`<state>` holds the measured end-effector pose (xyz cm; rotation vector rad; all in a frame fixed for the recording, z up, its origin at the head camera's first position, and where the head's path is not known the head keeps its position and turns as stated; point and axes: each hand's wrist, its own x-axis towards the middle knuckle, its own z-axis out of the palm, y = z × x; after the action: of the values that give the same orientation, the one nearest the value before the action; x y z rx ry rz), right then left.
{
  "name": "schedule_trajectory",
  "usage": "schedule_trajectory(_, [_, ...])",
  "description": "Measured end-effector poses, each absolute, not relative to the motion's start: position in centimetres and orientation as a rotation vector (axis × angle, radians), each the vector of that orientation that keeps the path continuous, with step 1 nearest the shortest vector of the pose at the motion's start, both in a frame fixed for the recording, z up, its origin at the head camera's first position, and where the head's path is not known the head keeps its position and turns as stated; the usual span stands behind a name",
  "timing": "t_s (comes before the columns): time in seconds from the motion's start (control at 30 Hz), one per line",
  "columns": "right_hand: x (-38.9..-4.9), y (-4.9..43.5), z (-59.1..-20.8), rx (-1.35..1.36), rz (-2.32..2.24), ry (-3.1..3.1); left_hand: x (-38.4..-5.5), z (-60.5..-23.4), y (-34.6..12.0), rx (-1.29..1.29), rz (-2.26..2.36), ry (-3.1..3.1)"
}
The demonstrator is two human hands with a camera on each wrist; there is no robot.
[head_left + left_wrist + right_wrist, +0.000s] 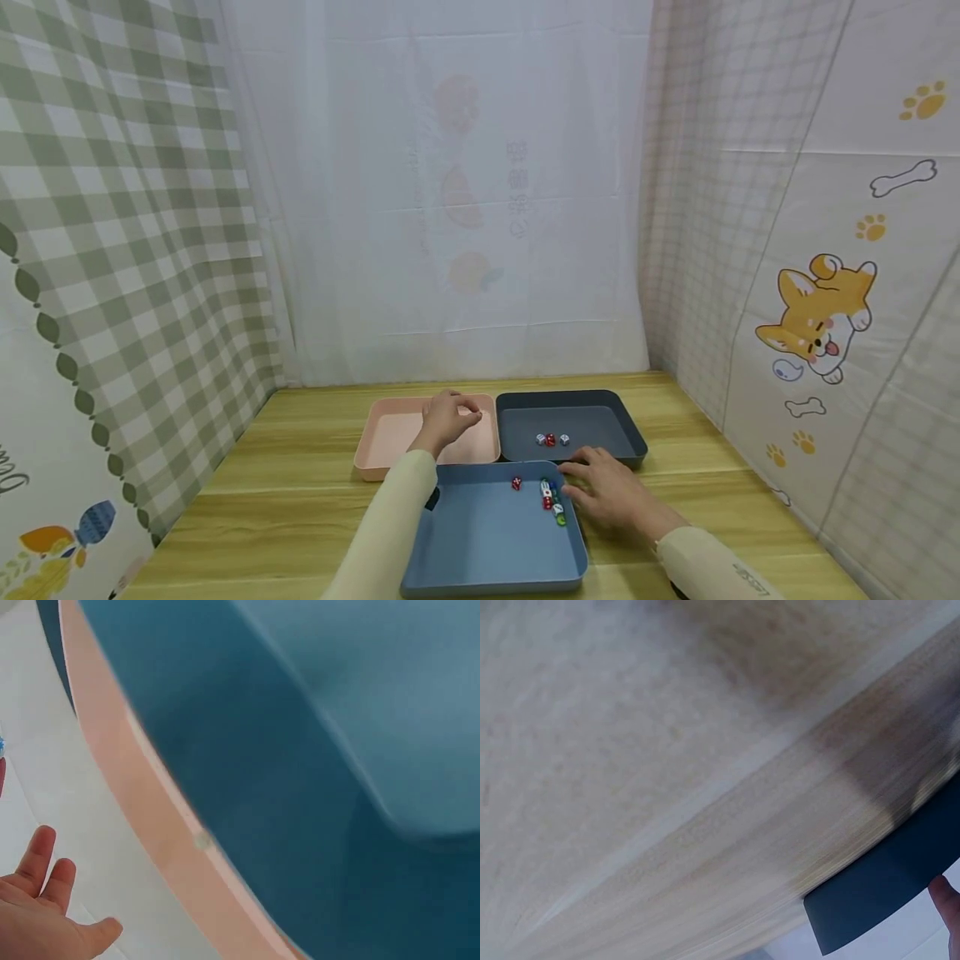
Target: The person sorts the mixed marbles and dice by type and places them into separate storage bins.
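My left hand is over the pink tray, thumb and forefinger curled together. At the left edge of the left wrist view, a small white die with blue marks shows at a fingertip. My right hand lies beside the right rim of the blue tray, fingers loosely bent at its top right corner. In that tray a red die lies apart from several mixed dice along the right wall. The dark tray holds two white dice and a red die.
The three trays stand close together on a wood-grain table. A white curtain hangs behind it, a green checked cloth at left and a printed cloth at right.
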<state>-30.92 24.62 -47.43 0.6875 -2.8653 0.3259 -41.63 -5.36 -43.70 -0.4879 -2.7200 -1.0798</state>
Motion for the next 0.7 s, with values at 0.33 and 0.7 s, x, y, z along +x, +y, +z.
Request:
schedule_trajectory(0.33, [-31.0, 24.7, -47.3, 0.699, 0.322, -2.864, -42.9, -42.9, -8.2, -0.15, -1.296, -2.659])
schedule_trajectory(0.7, [-31.3, 24.6, -47.5, 0.721, 0.307, -2.856, -43.1, -43.4, -10.6, -0.032, -1.277, -2.676])
